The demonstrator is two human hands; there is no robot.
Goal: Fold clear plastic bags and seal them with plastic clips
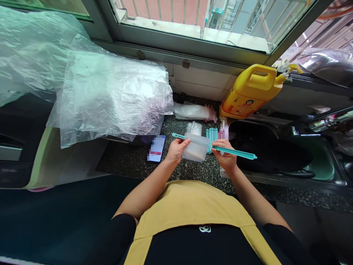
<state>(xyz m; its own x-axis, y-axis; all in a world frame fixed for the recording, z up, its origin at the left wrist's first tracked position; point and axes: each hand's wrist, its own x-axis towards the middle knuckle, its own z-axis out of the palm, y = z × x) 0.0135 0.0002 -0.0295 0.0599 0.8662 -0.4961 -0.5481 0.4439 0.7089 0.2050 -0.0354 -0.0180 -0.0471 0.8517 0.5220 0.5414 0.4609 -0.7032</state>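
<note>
A small translucent plastic bag [195, 151] with whitish contents is held over the dark speckled counter. My left hand [175, 151] is closed, pinching the bag's upper left edge together with a thin teal rod of a bag sealing clip [237, 151]. That rod runs along the top of the bag. My right hand [225, 157] is closed around the clip's wider teal piece, which points out to the right past my fingers. Just beyond the right hand lie several teal clips [211, 134] side by side, with pink clips [221, 134] next to them.
A phone [156, 148] lies left of my left hand. Behind are a packet with pink clips [194, 111] and a small clear bag [194, 128]. Large plastic bags [116, 95] cover the left side. A yellow pump jug [245, 95] stands by the sink [327, 158], which holds a dark pan.
</note>
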